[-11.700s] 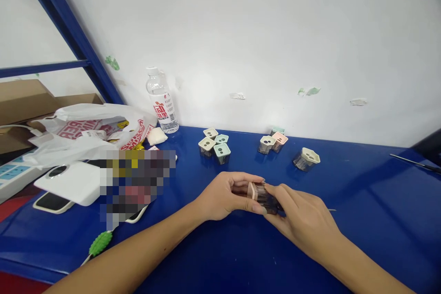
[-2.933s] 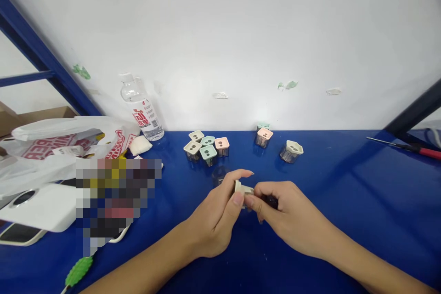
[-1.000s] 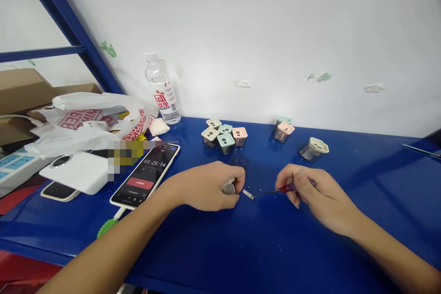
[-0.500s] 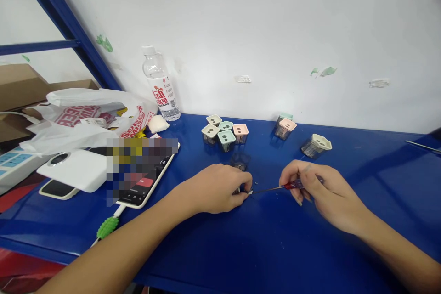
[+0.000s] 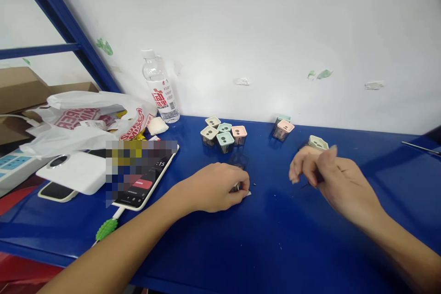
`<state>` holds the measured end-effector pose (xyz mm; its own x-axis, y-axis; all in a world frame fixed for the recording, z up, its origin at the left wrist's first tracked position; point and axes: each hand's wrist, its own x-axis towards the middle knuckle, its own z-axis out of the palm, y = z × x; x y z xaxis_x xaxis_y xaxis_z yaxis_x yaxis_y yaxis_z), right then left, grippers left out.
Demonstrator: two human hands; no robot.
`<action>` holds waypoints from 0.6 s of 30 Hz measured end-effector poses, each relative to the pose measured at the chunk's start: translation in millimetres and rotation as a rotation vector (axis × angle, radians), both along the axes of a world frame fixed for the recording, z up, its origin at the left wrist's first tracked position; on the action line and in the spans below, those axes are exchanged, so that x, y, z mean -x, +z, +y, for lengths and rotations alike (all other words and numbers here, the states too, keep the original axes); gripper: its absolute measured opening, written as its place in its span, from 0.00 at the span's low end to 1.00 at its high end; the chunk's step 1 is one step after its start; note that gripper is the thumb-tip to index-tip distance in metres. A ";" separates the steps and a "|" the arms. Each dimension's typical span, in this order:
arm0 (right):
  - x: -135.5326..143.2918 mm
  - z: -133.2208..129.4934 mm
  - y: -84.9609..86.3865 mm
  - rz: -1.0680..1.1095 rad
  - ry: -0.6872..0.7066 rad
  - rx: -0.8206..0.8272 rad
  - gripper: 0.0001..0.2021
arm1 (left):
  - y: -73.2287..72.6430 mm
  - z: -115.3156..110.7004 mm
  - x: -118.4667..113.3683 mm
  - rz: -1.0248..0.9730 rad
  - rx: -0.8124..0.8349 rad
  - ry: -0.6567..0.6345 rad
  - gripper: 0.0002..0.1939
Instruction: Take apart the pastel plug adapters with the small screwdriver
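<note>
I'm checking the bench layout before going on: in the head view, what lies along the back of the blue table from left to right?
White plastic bag → water bottle → cluster of four small sharpener-like boxes → pink-topped box with a green one behind it → cream-topped box, just behind the right hand.

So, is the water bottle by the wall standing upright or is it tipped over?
Upright. The water bottle stands on its base on the blue table, white cap at the top, close to the wall. It only looks slightly tilted.
</note>
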<state>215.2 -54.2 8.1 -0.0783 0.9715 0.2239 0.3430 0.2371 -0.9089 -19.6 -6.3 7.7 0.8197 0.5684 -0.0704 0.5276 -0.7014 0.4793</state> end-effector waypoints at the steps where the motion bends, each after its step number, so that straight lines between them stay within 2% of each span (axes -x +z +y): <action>1: 0.4 -0.3 0.3 -0.020 0.019 0.064 0.30 | 0.2 0.1 -0.1 -0.019 0.006 -0.003 0.05; 4: 4.5 -3.4 1.6 -0.166 0.082 0.263 0.26 | 1.9 0.6 0.3 -0.069 0.019 -0.010 0.06; 6: 9.6 -6.4 3.0 -0.275 0.130 0.291 0.22 | 4.1 0.9 1.6 -0.063 0.007 0.008 0.06; 9: 17.7 -11.1 4.5 -0.397 0.187 0.218 0.16 | 7.6 0.4 3.9 0.027 -0.053 0.056 0.06; 11: 21.2 -13.4 5.0 -0.416 0.219 0.169 0.15 | 8.5 -1.3 3.9 0.093 -0.084 0.070 0.07; 14: 20.7 -14.2 5.4 -0.393 0.187 0.098 0.18 | 6.4 -5.2 0.5 0.154 -0.139 0.068 0.10; 18: 13.2 -11.1 6.0 -0.504 0.093 0.042 0.26 | 0.5 -9.6 -6.0 0.206 -0.230 0.039 0.10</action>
